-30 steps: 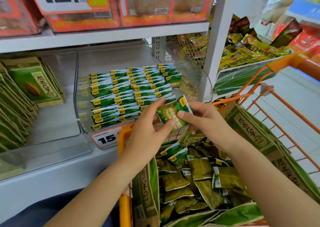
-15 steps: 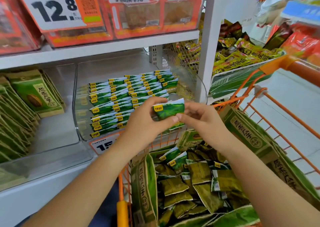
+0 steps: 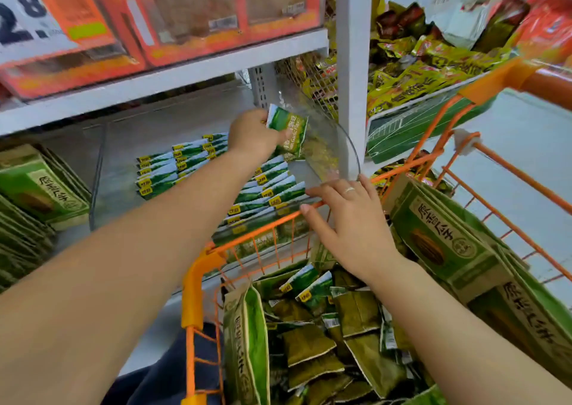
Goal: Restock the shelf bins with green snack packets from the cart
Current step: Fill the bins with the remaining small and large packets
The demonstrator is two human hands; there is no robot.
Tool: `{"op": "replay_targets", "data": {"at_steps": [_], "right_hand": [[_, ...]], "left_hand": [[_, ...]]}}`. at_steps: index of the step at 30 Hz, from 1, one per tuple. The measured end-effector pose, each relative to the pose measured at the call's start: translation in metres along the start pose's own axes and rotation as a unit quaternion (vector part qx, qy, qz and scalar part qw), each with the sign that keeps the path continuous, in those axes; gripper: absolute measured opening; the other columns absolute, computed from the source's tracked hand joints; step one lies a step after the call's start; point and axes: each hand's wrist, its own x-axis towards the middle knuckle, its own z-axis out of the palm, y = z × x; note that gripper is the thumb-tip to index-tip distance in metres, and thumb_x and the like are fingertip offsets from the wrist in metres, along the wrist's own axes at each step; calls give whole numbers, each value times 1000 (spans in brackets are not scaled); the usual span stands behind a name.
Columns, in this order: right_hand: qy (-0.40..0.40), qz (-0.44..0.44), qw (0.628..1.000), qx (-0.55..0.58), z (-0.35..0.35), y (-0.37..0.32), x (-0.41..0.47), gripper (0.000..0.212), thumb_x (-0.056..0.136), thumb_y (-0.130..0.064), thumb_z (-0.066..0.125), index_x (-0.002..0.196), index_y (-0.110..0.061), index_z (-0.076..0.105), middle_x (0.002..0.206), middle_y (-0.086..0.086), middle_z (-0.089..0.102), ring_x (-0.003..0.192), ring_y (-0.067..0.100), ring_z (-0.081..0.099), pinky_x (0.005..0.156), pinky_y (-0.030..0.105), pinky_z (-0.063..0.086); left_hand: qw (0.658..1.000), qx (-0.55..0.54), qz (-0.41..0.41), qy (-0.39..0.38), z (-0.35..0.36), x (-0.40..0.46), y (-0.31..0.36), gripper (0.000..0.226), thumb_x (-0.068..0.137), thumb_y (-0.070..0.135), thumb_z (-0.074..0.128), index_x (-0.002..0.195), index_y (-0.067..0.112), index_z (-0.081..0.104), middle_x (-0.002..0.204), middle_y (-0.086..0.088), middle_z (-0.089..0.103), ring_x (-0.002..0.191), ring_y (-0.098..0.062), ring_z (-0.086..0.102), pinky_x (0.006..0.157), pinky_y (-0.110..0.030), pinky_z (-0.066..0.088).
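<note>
Nearest the camera, the orange wire cart [image 3: 198,268] holds a loose heap of crinkly olive and green foil snack packets [image 3: 312,339], with tall matte paper-look green pouches [image 3: 445,243] standing along its right side and one at its left. Over the cart's front rim, the right hand [image 3: 349,222] hovers with fingers straight and apart, holding nothing, a ring on one finger; whether it touches the rim cannot be told. Half a second ago both hands pinched one packet just above the cart; now the right has let go and the left hand [image 3: 253,134] alone has carried it up past the cart into the clear curved plastic shelf bin [image 3: 343,147]. Left fingers are clamped on the top edge of the glossy green-and-white snack packet [image 3: 289,134], which hangs tilted above the back right of the neat overlapped rows of stocked packets [image 3: 192,160]. Judgement: placing is nearly done, release comes next, then the free right hand likely goes back to the cart. Beyond the bin, a white metal shelf upright [image 3: 353,73] and, above it, blurred orange-framed boxes [image 3: 216,11].
</note>
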Motion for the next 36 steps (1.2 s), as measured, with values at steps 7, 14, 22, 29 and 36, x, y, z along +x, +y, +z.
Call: {"op": "replay_targets", "data": {"at_steps": [7,14,22,29,36], "right_hand": [[3,-22,1000,0,2,4,-1,41,95,-42,38,110,-19,68,102,-2,67,103,23,60,113,46,22],[5,-34,999,-5,6,7,3,41,95,-40,37,109,-18,69,100,-1,67,100,22,60,115,42,13],[0,-17,998,57,2,6,6,41,92,-42,41,111,-20,69,103,-2,68,106,20,60,114,31,5],[116,70,969,205,-29,4,12,32,92,-39,50,83,-15,68,81,1,67,80,18,60,72,37,45],[-195,-66,972,-111,-61,-9,-6,37,95,-44,45,78,-17,64,70,2,64,69,24,61,59,32,47]], "left_hand": [[923,368,114,-10,39,22,-3,38,87,39,67,120,20,63,119,-5,65,112,-29,56,96,-37,37],[844,523,116,-34,54,44,-17,47,87,49,63,119,16,60,117,-8,59,115,-29,47,93,-37,33],[915,361,180,14,18,4,-6,25,91,36,57,109,18,61,106,-6,66,107,-30,54,86,-37,36],[949,216,215,-76,-20,-157,0,7,91,35,54,87,35,60,55,12,53,52,-1,50,48,-23,38],[860,381,235,-245,3,-189,-44,23,101,32,38,106,26,59,91,4,64,88,-18,59,69,-33,51]]}}
